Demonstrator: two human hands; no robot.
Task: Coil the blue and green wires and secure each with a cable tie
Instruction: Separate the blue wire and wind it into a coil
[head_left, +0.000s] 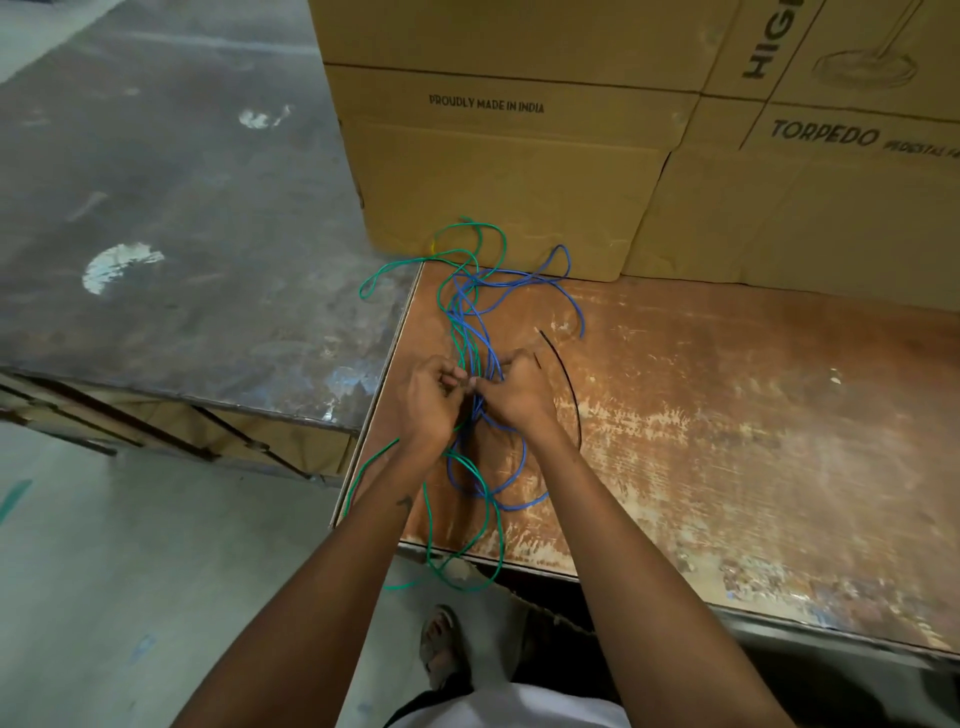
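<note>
A blue wire (519, 291) and a green wire (395, 267) lie tangled together in loose loops at the left end of a worn brown table (727, 415). Both my hands meet over the middle of the tangle. My left hand (428, 400) grips strands on the left side, with green loops hanging below it past the table's front edge. My right hand (517, 397) pinches the blue strands beside it. A long black cable tie (569, 384) curves on the table just right of my right hand; a second short black end shows by its knuckles.
Stacked cardboard boxes (519, 182) stand against the table's back edge, right behind the wires. A dark, stained lower table (182, 234) adjoins on the left. Grey floor and my sandalled foot (441, 649) are below the front edge.
</note>
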